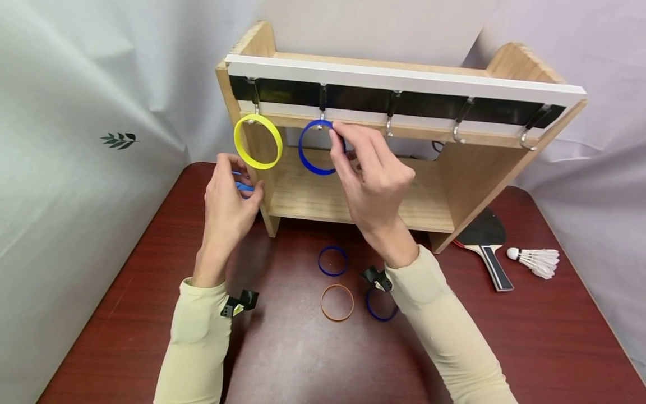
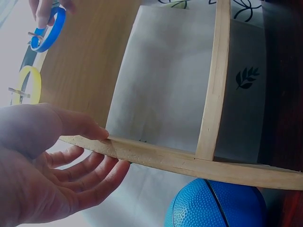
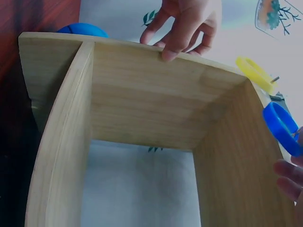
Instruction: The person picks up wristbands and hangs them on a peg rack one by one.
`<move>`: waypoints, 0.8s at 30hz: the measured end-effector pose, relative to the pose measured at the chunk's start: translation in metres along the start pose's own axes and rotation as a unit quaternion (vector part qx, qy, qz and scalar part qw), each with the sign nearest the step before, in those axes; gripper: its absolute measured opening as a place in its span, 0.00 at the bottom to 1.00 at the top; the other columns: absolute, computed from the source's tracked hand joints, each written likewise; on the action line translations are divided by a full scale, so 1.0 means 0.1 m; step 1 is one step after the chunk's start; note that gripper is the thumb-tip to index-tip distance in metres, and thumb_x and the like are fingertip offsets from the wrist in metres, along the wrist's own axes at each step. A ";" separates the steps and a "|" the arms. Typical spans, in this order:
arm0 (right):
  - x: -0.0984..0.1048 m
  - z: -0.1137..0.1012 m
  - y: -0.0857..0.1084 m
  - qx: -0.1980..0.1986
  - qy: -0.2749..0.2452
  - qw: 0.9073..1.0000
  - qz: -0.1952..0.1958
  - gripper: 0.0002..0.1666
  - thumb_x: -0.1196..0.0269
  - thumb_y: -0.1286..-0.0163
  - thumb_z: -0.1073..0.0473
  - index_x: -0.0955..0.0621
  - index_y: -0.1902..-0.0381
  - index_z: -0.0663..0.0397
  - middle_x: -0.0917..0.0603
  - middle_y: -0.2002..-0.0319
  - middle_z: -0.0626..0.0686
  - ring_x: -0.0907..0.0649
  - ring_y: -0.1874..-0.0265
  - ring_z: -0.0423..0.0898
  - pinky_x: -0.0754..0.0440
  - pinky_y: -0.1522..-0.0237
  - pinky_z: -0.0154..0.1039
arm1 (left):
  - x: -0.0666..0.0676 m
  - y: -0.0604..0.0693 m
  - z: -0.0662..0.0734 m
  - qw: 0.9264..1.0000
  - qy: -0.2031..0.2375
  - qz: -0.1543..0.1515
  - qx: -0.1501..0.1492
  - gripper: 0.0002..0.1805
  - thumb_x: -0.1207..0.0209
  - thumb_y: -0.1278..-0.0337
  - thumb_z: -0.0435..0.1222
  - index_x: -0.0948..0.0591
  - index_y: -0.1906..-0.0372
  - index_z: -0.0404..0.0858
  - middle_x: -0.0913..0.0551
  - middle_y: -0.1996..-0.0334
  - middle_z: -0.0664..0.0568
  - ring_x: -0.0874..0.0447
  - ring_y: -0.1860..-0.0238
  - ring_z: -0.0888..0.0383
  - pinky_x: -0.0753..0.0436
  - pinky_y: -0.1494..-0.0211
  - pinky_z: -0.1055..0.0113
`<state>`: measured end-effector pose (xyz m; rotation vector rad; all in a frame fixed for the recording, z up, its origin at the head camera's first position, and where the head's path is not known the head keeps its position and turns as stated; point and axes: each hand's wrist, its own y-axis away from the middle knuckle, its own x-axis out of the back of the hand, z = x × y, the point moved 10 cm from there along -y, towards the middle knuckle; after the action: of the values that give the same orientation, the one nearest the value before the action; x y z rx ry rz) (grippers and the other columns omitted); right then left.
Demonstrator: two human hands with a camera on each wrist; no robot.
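My right hand [image 1: 375,177] pinches a blue wristband [image 1: 301,151] between thumb and fingertips at the second hook from the left. In the left wrist view this blue wristband [image 2: 57,29] encircles the hook's tip. A yellow wristband [image 1: 279,147] hangs from the leftmost hook. With its thumb inside and fingers outside, my left hand [image 1: 227,196] grips the left side panel [image 2: 156,156] of the wooden shelf [image 1: 363,213]. Part of the right hand is cut off in its own wrist view.
Two dark blue wristbands and an orange wristband [image 1: 323,306] lie on the dark red table [image 1: 282,359]. Three hooks to the right hold nothing. A table tennis paddle [image 1: 492,264] and a shuttlecock [image 1: 537,261] lie right of the shelf. A blue ball [image 2: 218,205] sits outside its left panel.
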<state>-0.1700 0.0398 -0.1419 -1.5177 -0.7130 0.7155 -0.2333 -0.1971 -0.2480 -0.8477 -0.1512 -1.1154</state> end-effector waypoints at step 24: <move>0.41 0.79 1.87 -0.198 -0.036 0.761 -0.617 0.06 0.30 0.38 0.51 0.14 0.62 0.41 0.18 0.73 0.31 0.19 0.72 0.29 0.22 0.70 0.35 | 0.00 0.00 -0.01 1.000 -0.011 0.005 0.002 0.20 0.37 0.45 0.32 0.32 0.51 0.34 0.24 0.62 0.47 0.19 0.61 0.55 0.24 0.62 0.73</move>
<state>-0.2018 0.1093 -0.3339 -1.0090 -1.7399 -0.4304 -0.2334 -0.1976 -0.2490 -0.8554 -0.1674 -1.0965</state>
